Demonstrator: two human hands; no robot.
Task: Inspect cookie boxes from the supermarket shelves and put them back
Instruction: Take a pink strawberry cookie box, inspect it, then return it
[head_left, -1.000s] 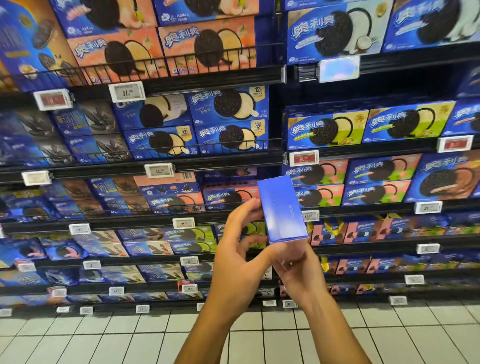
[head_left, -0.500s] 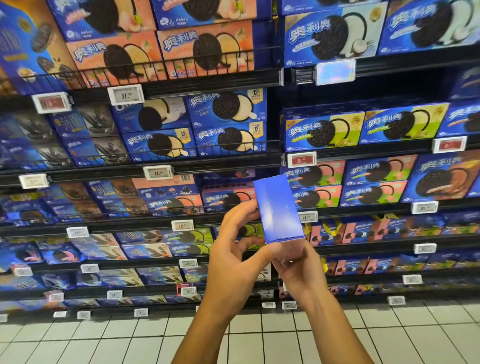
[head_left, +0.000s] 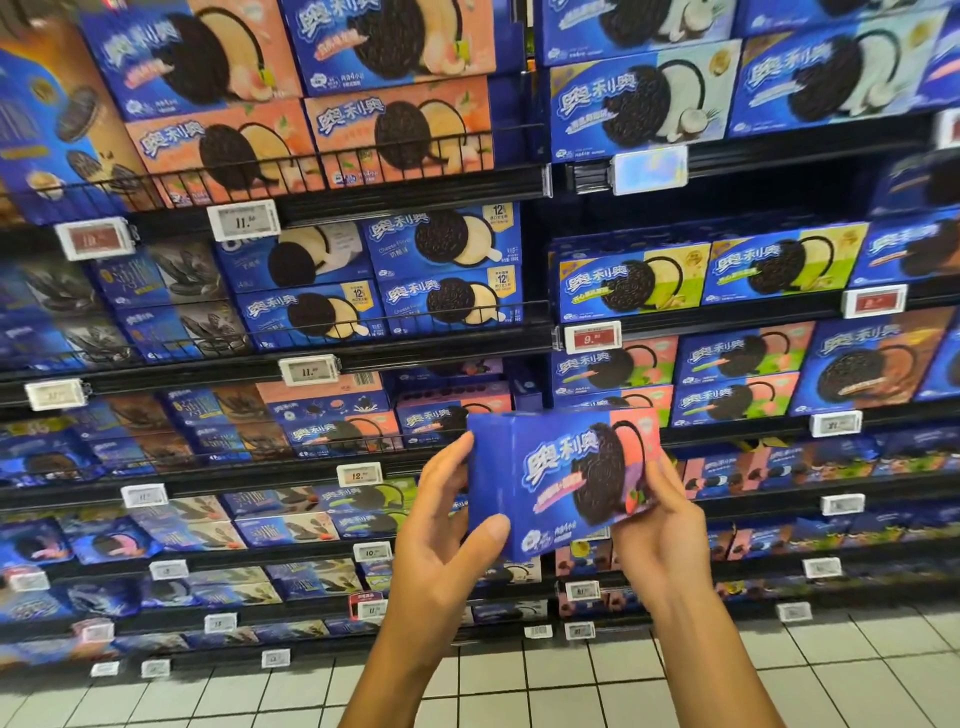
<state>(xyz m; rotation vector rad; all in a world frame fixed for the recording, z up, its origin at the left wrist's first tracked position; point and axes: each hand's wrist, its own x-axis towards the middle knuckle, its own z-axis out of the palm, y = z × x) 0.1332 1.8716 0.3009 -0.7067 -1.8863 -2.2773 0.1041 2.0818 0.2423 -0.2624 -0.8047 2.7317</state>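
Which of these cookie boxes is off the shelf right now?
The blue box with the pink right end, held in front of the shelves. The left hand and right hand grip its two ends; every other box sits racked.

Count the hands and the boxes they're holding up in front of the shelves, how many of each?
Hands: 2, the left hand and the right hand
Held boxes: 1, the blue and pink cookie box, gripped by both
Total: 3
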